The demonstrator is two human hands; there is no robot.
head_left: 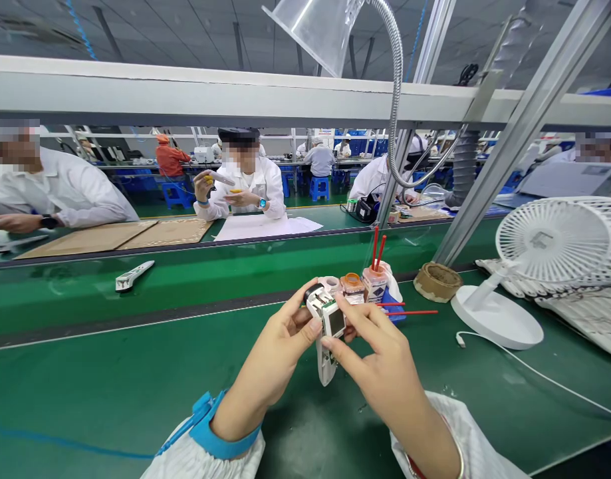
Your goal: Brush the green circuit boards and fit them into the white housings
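At the far left, a co-worker in a white coat (50,193) sat across the line, a forearm lying near two cardboard sheets (113,239). Beyond them, a second co-worker in white (248,189) held a white tool with a yellow tip above a sheet of white paper (262,227). On the near side, a slim white plastic part (133,275) lay on the far green strip of the worktop (135,406).

A blue wrist strap (220,431) circled the left wrist. The left hand (280,339) wrapped its fingers around the upper part of a white handset with a small screen (330,326), while the right hand (379,352) pinched the same handset from the other side, thumb and fingers closed on it. Both hands were grasping it, holding it up over the worktop, its lower end hanging below them.

Just past the handset stood an orange-lidded jar (352,287) and a jar (373,281) holding upright red sticks (375,247). Two loose red sticks (409,310) lay beside a blue object (393,313). Further right were a brown ring-shaped roll (437,282), a white desk fan (559,239) on a round base with its cable (534,372) running across the worktop, and a pile of white cloth (584,306).
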